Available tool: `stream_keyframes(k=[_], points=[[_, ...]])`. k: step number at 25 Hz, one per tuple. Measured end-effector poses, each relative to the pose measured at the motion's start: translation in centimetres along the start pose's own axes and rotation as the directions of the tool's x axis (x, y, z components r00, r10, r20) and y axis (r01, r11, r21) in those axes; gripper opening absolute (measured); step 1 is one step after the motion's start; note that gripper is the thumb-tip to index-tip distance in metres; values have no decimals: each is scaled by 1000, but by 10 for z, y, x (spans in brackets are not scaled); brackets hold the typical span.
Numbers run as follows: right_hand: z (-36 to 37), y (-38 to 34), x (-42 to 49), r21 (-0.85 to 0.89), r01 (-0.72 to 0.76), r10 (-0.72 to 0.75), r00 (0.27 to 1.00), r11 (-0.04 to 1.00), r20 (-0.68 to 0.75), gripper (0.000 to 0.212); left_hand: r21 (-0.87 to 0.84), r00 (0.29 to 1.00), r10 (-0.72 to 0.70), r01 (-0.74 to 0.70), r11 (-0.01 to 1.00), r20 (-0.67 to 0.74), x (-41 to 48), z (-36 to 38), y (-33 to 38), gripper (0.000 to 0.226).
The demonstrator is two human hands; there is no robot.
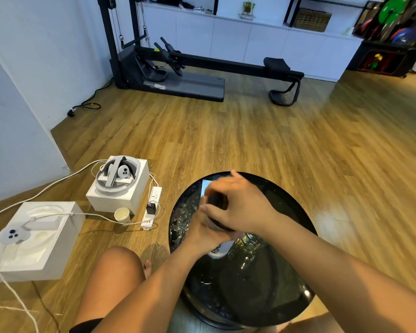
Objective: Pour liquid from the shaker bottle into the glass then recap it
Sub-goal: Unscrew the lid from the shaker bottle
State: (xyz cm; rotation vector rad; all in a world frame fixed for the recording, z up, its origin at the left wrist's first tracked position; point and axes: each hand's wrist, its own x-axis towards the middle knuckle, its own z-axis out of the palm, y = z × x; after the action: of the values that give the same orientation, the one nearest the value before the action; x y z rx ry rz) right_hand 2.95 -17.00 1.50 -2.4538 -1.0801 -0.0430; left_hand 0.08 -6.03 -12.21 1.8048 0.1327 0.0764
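Hands, two, both on the shaker bottle (pixel 220 249). Right hand (pixel 238 204): fingers curled down over the bottle's black cap (pixel 216 201), gripping it from above. Left hand (pixel 202 228): wrapped round the bottle's body below the cap.

Worktop (pixel 250 296): round, glossy black, reflective. The bottle is over its far-middle part. Drinking glass (pixel 250 243): clear, just beside the bottle on the right, under the right wrist; contents cannot be told.

Floor (pixel 250 128): wood-look planks. On it at left are a white box (pixel 120 195) carrying a VR headset (pixel 117 174), a larger white box (pixel 34 255) carrying a white controller (pixel 13 234), a paper cup (pixel 122 215) and a power strip (pixel 151 207). Rowing machine (pixel 202 66): along the far white cabinets (pixel 250 42).

Bottle orientation: roughly upright, long axis vertical, capped end uppermost; any slight lean cannot be judged.
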Motion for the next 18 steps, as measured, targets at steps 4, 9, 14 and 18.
stream_keyframes(k=[4, 9, 14, 18], points=[[4, -1, 1, -402, -122, 191, 972, 907, 138, 53, 28, 999, -20, 21, 999, -39, -2, -2, 4, 101], [-9, 6, 0, -32, -37, 40, 995, 999, 94, 50, 28, 998, -18, 20, 999, -68, 0, 0, -2, 101], [-1, 4, 3, -186, -162, 206, 946, 969, 251, 73, 17, 999, -22, 23, 1000, -37, 1, -1, -5, 97], [-10, 7, 6, -132, -158, 191, 936, 979, 295, 69, -8, 999, -1, 0, 1000, -55, 1, 1, -5, 91]])
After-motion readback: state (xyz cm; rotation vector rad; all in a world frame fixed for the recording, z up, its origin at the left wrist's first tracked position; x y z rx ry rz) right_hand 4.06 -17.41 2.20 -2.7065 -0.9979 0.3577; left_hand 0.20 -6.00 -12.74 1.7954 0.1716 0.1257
